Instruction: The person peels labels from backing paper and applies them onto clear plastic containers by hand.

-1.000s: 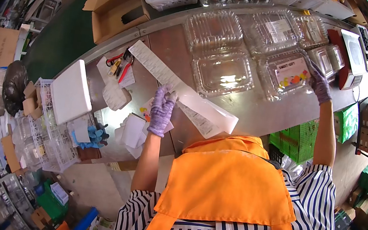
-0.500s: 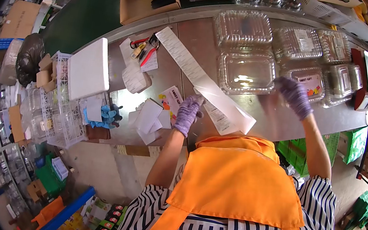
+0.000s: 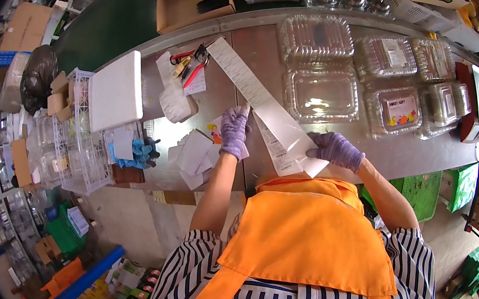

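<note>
At three o'clock, the right hand [image 3: 338,150], off the labelled container [image 3: 397,110], now clamps its fingers on the paper strip [image 3: 274,118], joining the left hand [image 3: 234,131], whose finger closure is unclear.

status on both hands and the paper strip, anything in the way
Right hand pinching strip at near end. Left hand by its left edge, grip unclear. Possible snag: tools beside its far end.

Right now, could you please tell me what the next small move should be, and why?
Perhaps lift the paper strip slightly with the right hand, since its fingers grip the strip's near end while the left hand is close to its left edge.
</note>
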A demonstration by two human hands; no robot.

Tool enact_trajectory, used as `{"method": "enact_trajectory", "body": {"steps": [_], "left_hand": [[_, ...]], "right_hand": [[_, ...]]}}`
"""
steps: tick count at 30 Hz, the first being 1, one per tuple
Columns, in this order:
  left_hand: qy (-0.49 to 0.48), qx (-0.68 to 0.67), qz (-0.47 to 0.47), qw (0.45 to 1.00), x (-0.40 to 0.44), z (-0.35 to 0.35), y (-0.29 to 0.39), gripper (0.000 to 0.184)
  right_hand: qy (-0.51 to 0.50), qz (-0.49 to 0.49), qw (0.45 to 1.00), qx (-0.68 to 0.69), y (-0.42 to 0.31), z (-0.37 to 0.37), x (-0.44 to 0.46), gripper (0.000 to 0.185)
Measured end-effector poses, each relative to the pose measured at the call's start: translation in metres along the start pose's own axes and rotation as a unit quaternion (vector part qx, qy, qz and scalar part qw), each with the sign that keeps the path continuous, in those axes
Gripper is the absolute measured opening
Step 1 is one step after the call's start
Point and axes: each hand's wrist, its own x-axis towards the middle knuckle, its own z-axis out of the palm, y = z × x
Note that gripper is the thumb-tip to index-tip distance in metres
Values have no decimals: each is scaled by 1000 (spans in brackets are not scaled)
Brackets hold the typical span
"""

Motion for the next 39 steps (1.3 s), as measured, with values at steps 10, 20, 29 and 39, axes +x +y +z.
{"method": "enact_trajectory", "body": {"steps": [10, 20, 29, 39], "left_hand": [[-182, -52, 25, 982, -13, 26, 11, 21], [-238, -70, -51, 968, -19, 22, 25, 18], [-222, -114, -130, 960, -27, 30, 39, 24], [-132, -123, -10, 984, 3, 16, 50, 23]], "right_hand": [[170, -119, 966, 156, -24, 5, 20, 55], [173, -177, 967, -56, -72, -5, 29, 46], [278, -404, 832, -260, -70, -13, 34, 15], [437, -79, 896, -18, -47, -155, 133, 38]]}}
